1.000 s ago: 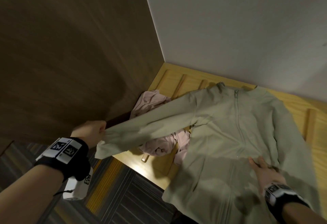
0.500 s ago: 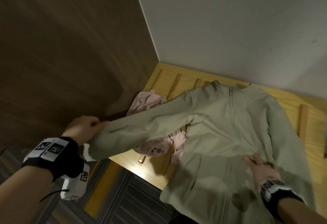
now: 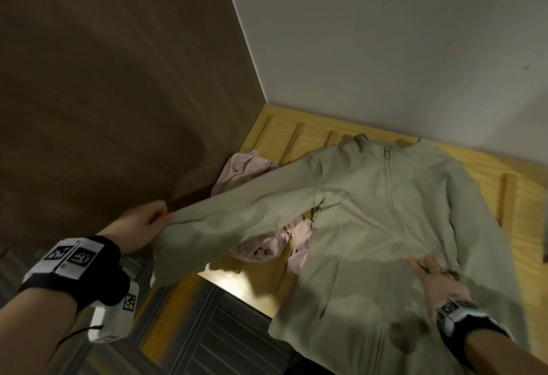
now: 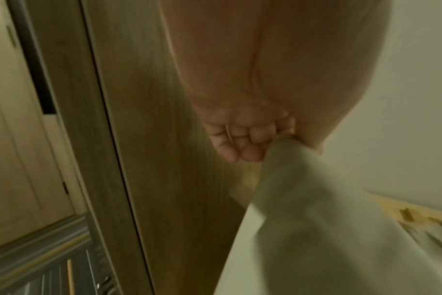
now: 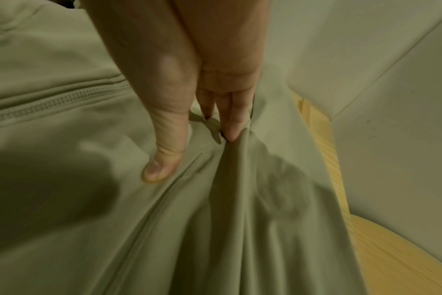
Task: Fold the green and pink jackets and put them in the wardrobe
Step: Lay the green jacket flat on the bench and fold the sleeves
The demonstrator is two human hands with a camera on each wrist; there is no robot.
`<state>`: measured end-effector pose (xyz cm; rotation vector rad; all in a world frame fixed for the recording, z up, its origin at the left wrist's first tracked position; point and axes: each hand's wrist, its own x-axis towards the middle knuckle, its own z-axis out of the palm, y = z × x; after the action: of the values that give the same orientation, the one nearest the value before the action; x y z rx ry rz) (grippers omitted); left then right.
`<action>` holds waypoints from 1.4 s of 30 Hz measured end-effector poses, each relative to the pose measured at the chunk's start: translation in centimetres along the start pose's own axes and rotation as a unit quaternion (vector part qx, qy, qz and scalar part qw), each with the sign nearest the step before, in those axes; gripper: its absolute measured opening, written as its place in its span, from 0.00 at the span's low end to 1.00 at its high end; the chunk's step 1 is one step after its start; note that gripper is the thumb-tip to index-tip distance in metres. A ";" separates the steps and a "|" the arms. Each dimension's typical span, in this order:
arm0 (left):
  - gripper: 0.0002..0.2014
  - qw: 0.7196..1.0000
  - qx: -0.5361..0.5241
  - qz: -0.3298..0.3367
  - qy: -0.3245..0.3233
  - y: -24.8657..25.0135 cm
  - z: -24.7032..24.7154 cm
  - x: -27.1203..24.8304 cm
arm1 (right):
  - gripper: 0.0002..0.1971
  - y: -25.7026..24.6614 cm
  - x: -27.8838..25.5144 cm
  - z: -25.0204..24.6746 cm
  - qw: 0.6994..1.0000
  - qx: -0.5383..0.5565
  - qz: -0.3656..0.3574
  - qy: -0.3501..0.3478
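Left hand [image 3: 139, 225] grips green jacket [image 3: 370, 226] sleeve; right hand [image 3: 436, 281] presses flat on its front.

Yellow wooden platform [image 3: 527, 196], white wall [image 3: 385, 48]

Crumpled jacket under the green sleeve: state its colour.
Pale pink; the crumpled jacket shows best in the head view.
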<state>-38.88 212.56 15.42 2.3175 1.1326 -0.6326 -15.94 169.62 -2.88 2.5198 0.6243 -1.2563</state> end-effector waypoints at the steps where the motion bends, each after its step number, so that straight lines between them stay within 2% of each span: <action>1: 0.12 1.000 0.023 -0.011 -0.006 -0.2 0.0 0.1 | 0.37 0.0 0.1 0.0 1.000 0.000 0.000 0.002; 4: 0.09 0.998 0.059 -0.029 -0.022 -0.6 0.0 0.4 | 0.36 0.1 0.2 0.2 1.000 0.000 0.001 0.004; 9: 0.05 0.997 0.069 0.020 -0.012 -0.3 0.4 0.2 | 0.40 0.1 0.2 0.2 1.000 -0.007 0.002 0.009; 12: 0.09 0.996 0.055 0.007 -0.065 0.1 0.3 0.3 | 0.39 0.0 0.2 0.2 1.000 -0.014 0.000 0.011; 15: 0.10 0.987 0.126 0.010 -0.102 0.3 0.4 0.8 | 0.39 -0.1 0.1 0.0 1.000 -0.016 0.001 0.006; 19: 0.11 0.986 0.142 0.004 -0.090 0.0 0.7 1.2 | 0.42 -0.1 0.1 -0.1 1.000 -0.022 0.007 0.003; 23: 0.08 0.983 0.156 0.021 -0.099 -0.1 0.9 1.3 | 0.38 -0.1 0.1 0.0 1.000 -0.015 0.010 0.005; 26: 0.11 0.979 0.174 0.026 -0.107 -0.4 0.9 1.3 | 0.39 -0.1 0.2 0.1 1.000 -0.009 0.012 0.010; 28: 0.12 0.983 0.159 0.011 -0.095 -0.8 0.9 1.4 | 0.39 0.0 0.4 0.1 1.000 -0.007 0.012 0.010; 32: 0.08 0.994 0.089 -0.054 -0.018 -1.0 1.2 2.0 | 0.37 0.1 0.6 0.2 1.000 -0.004 0.009 0.012; 35: 0.09 0.992 0.073 -0.099 0.019 -1.0 1.8 2.8 | 0.35 0.1 0.7 0.4 1.000 -0.003 0.005 0.004; 39: 0.12 0.988 0.069 -0.130 0.050 -0.4 3.0 3.6 | 0.41 1.3 0.8 0.6 0.999 0.034 -0.015 -0.011; 42: 0.22 0.992 0.036 -0.109 0.042 1.5 4.8 4.5 | 0.47 2.9 0.3 1.3 0.994 0.096 -0.046 0.002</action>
<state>-36.12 211.57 9.30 2.3180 1.4390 -0.6688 -15.26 166.64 -3.77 2.6756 0.6554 -1.4058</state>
